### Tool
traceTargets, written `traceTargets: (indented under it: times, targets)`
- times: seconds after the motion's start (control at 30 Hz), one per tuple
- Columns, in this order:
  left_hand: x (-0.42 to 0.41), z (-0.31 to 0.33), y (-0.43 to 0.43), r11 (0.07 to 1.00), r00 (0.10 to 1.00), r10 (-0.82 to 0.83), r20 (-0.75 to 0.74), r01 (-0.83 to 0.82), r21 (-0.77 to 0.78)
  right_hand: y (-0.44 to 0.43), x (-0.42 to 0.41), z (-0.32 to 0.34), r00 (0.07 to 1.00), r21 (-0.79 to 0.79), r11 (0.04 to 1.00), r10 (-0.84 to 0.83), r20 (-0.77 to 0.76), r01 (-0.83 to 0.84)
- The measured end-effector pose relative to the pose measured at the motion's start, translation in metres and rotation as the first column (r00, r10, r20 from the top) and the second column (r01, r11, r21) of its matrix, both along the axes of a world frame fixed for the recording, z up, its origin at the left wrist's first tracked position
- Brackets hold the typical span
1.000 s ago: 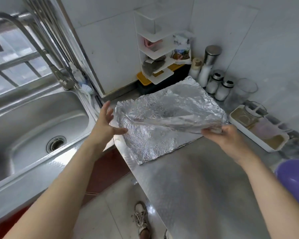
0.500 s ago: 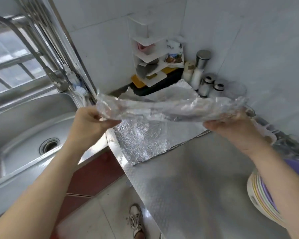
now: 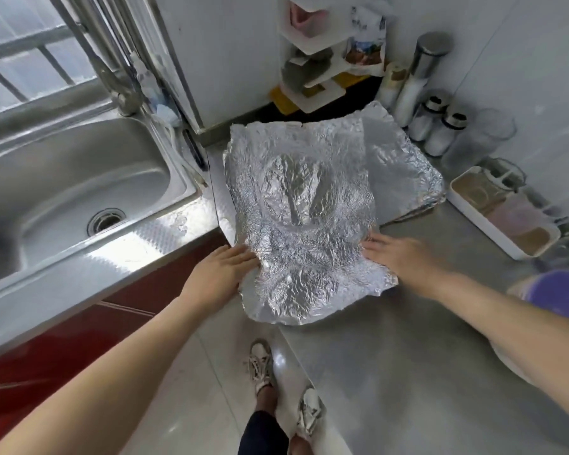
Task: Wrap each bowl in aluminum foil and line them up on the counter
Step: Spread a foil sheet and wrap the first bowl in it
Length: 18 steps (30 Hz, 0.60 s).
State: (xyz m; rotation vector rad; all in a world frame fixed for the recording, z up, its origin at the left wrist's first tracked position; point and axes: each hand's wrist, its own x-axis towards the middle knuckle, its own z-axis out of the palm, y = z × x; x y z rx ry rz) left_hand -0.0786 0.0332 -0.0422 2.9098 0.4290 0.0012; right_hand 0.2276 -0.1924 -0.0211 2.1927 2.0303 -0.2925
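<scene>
- Foil (image 3: pixel 303 224): one crinkled sheet spread flat on the table (image 3: pixel 408 356), with a round dent in its middle. The near left corner overhangs the table's edge above the floor.
- The far right part of the sheet overlaps the spare foil (image 3: pixel 404 165), which lies flat toward the back wall.
- Likely reason for the lay: spread wide and shiny side up, so a bowl can go in the middle and the margins can be folded up round it.
- Bowls (image 3: pixel 552 290): a stack with a purple one on top, at the right edge of view, partly behind the right forearm and well apart from the sheet. None is on the foil yet.
- Left hand (image 3: pixel 217 277): palm down, fingers straight and together, tips on the sheet's near left edge at the table's corner. It pinches nothing that I can see.
- Right hand (image 3: pixel 404 257): palm down, fingers extended and slightly spread, resting on the sheet's right edge. It is somewhat blurred.
- Both forearms reach forward and the hands frame the sheet, which reads as smoothing or pinning it flat.
- Sink (image 3: pixel 79 178) on the left and tray (image 3: pixel 506 218) on the right are both out of play.
</scene>
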Motion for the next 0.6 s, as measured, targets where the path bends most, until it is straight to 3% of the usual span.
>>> traceTargets:
  times: [0.1,0.2,0.27,0.33,0.43,0.53,0.6]
  targets:
    - [-0.005,-0.007,-0.003,0.999,1.000,0.005,-0.020,-0.006,-0.042,-0.005,-0.004,0.007,0.999,-0.170,0.985,-0.032,-0.030,0.026]
    - [-0.009,-0.013,-0.002,0.989,0.999,0.008,0.041,-0.002,-0.150,-0.012,-0.004,0.006,0.976,-0.129,0.986,-0.128,-0.175,0.106]
    - [-0.008,-0.012,-0.003,0.948,0.991,0.115,0.065,-0.090,-0.304,-0.015,-0.001,-0.003,0.915,-0.032,0.976,-0.214,-0.342,0.217]
    - [-0.003,-0.010,-0.004,0.866,0.957,0.286,0.052,-0.234,-0.442,-0.015,0.000,-0.013,0.830,0.064,0.919,-0.319,-0.458,0.389]
    - [0.007,-0.011,0.000,0.720,0.857,0.515,-0.009,-0.438,-0.539,-0.008,0.001,-0.020,0.673,0.012,0.785,-0.522,-0.524,0.619]
    - [0.013,-0.015,0.000,0.463,0.706,0.697,-0.126,-0.577,-0.673,0.002,-0.001,-0.019,0.613,0.008,0.711,-0.600,-0.513,0.703]
    - [0.018,-0.018,-0.003,0.358,0.617,0.773,-0.147,-0.616,-0.702,0.007,-0.004,-0.017,0.580,-0.006,0.664,-0.657,-0.481,0.748]
